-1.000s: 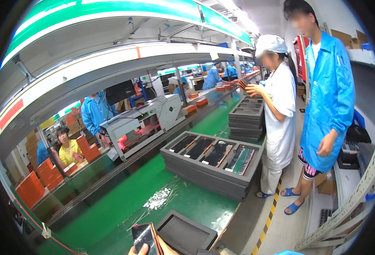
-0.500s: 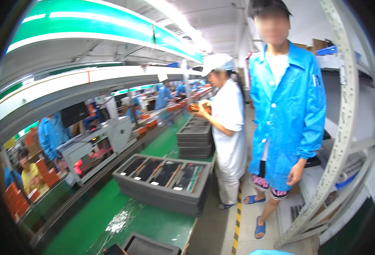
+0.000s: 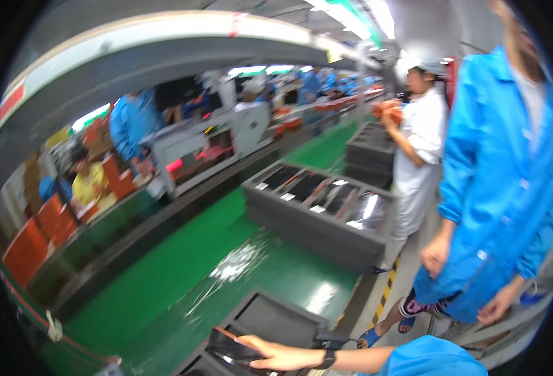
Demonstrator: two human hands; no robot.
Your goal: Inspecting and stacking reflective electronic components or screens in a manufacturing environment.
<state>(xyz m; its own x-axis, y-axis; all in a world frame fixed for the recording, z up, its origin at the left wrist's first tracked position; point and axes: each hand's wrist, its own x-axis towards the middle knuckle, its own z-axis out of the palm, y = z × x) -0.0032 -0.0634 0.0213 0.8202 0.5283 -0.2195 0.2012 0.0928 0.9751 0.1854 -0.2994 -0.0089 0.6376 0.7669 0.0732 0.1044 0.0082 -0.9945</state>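
Observation:
From the lower right my right hand (image 3: 283, 355), in a blue sleeve and with a dark band at the wrist, reaches over a grey foam tray (image 3: 276, 316). Its fingers are closed on the edge of a flat glossy black panel (image 3: 229, 346) with an orange edge, which lies tilted over the tray. The panel's exact kind is unclear. My left hand is out of sight.
Further along the green belt (image 3: 164, 276), stacked grey foam trays (image 3: 308, 229) hold several similar dark panels. A person in a blue coat (image 3: 496, 163) stands close on the right. Beyond is a white-clad worker (image 3: 417, 138). A grey machine (image 3: 201, 147) stands across the belt.
My view has swung left and down, so the trays and people appear further right. My right forearm and hand have come into view on the black panel at the near tray.

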